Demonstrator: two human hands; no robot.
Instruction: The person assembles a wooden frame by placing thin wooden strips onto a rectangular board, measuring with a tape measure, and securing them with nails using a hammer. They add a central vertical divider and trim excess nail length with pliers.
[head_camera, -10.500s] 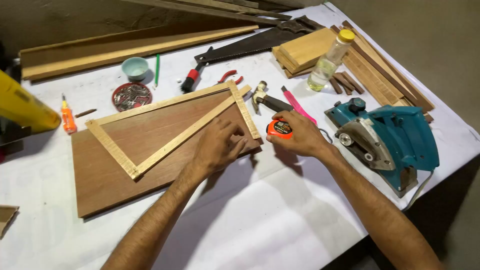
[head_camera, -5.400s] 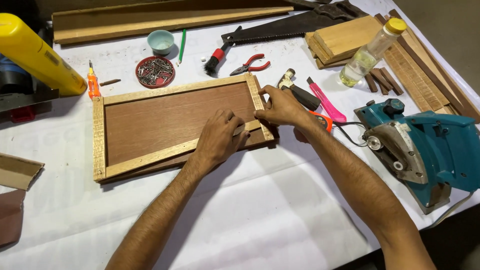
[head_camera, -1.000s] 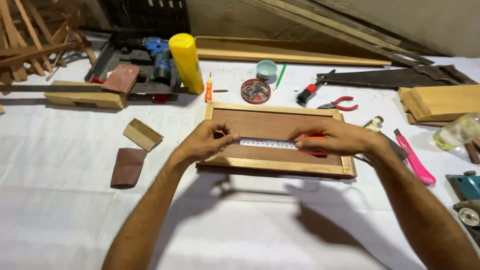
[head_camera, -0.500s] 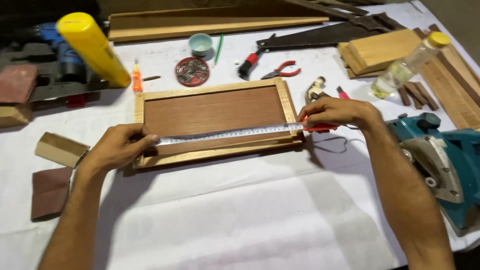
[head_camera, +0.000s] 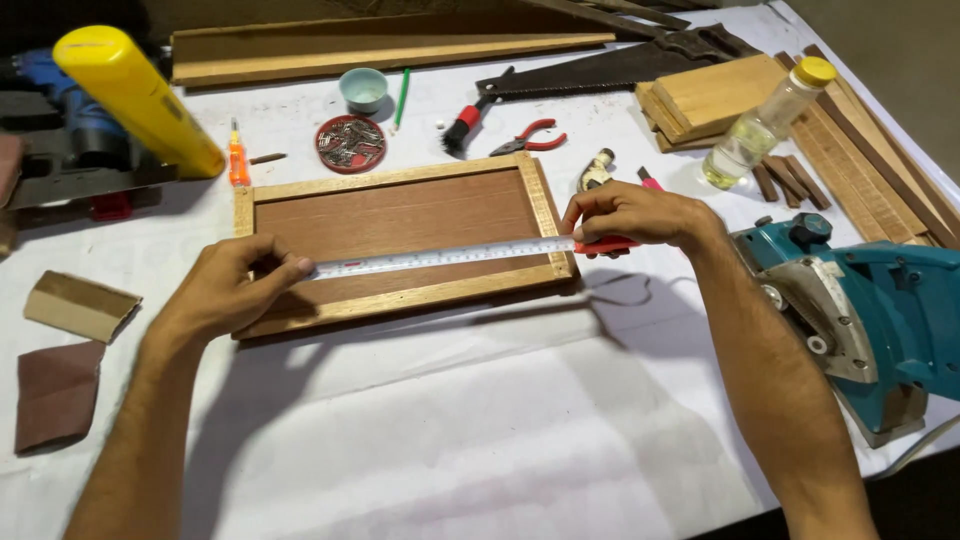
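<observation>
— Where is the tape (head_camera: 440, 258)?
— It lies stretched across the wooden frame (head_camera: 400, 240), low down, from the left side to the right edge. The frame sits flat on the white table (head_camera: 450, 440).

— What do the hands do?
— The left hand (head_camera: 228, 290) pinches the tape's end with thumb and finger on the frame's left part. The right hand (head_camera: 632, 214) grips the red tape case (head_camera: 603, 244) at the frame's right edge.

— What is near?
— A blue saw (head_camera: 860, 320) sits right of the right arm. Above the frame are a round tin (head_camera: 350, 144), a small cup (head_camera: 363, 89), red pliers (head_camera: 530, 138) and a hand saw (head_camera: 620, 66). A yellow tube (head_camera: 135, 95) lies at the upper left. Sandpaper (head_camera: 55, 395) lies far left.
</observation>
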